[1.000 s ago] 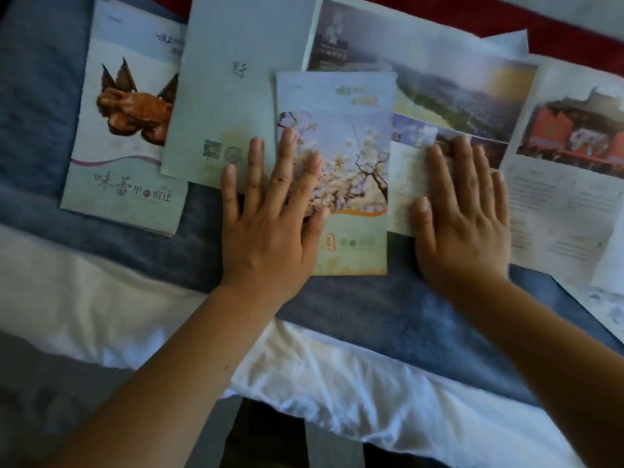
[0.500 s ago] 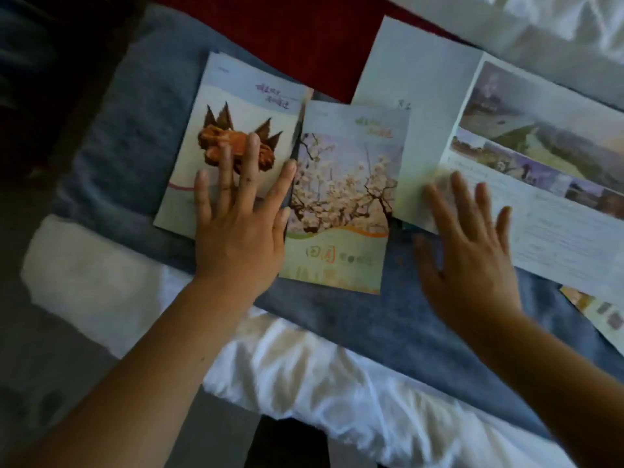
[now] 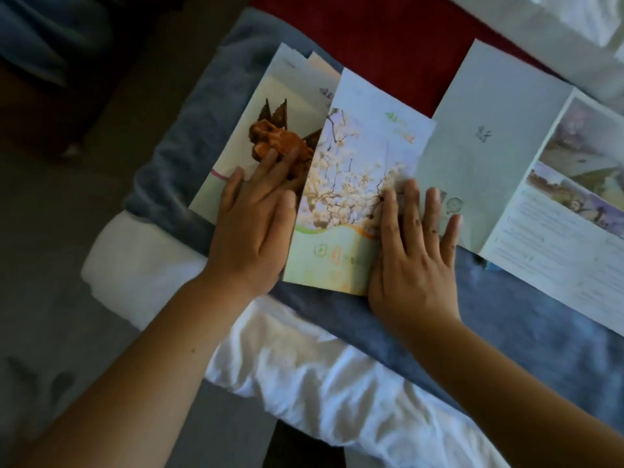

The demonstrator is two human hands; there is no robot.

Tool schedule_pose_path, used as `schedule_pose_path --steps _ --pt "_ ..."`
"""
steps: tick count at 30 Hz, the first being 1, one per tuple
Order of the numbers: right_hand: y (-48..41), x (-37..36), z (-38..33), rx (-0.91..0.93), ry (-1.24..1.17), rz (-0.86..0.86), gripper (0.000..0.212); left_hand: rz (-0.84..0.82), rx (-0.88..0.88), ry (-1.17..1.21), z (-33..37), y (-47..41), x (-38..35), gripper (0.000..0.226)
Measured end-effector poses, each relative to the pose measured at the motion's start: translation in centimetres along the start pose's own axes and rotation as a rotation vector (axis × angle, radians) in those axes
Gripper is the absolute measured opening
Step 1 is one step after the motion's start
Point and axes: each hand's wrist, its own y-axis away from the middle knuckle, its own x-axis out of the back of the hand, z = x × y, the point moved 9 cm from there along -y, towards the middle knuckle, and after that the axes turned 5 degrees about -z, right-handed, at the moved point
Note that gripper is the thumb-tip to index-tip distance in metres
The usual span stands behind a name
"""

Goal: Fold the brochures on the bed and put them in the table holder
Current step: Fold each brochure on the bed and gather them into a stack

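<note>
A folded brochure with white blossoms (image 3: 354,184) lies on the blue blanket and overlaps the right side of a folded brochure with an orange crab picture (image 3: 266,136). My left hand (image 3: 253,228) rests flat on the crab brochure, against the blossom brochure's left edge. My right hand (image 3: 415,255) lies flat with fingers spread at the blossom brochure's right edge, partly on a large unfolded brochure (image 3: 489,157) stretching to the right. Neither hand grips anything. No table holder is in view.
The blue blanket (image 3: 506,339) covers the bed's edge, with a white sheet (image 3: 304,383) below it and a red cloth (image 3: 388,49) behind the brochures. Grey floor (image 3: 67,298) lies to the left, off the bed's corner.
The blossom brochure has slid left onto the crab brochure. My right hand moved left from the unfolded brochure to the blossom brochure's right edge. My left hand stayed on the crab brochure.
</note>
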Motion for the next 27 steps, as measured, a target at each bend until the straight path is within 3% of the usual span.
schedule_pose_path --steps 2,5,10,17,27 --pt "-0.7 0.1 -1.0 0.014 -0.005 0.003 0.075 0.054 -0.029 0.107 0.1 0.1 0.9 0.042" --pt "-1.5 0.2 -2.5 0.036 -0.018 0.011 0.074 0.155 -0.087 0.195 -0.2 0.1 2.9 0.040" --pt "-2.9 0.0 -5.1 0.058 -0.031 0.009 0.073 0.215 0.087 0.375 -3.6 -0.6 5.5 0.045" --pt "-4.2 -0.3 -6.3 0.055 -0.025 -0.030 0.075 0.219 0.095 0.295 -5.5 -1.1 7.3 0.040" --pt "-5.0 0.4 -7.2 0.085 -0.192 -0.024 0.073 0.199 0.074 0.010 -3.0 -1.2 3.8 0.043"
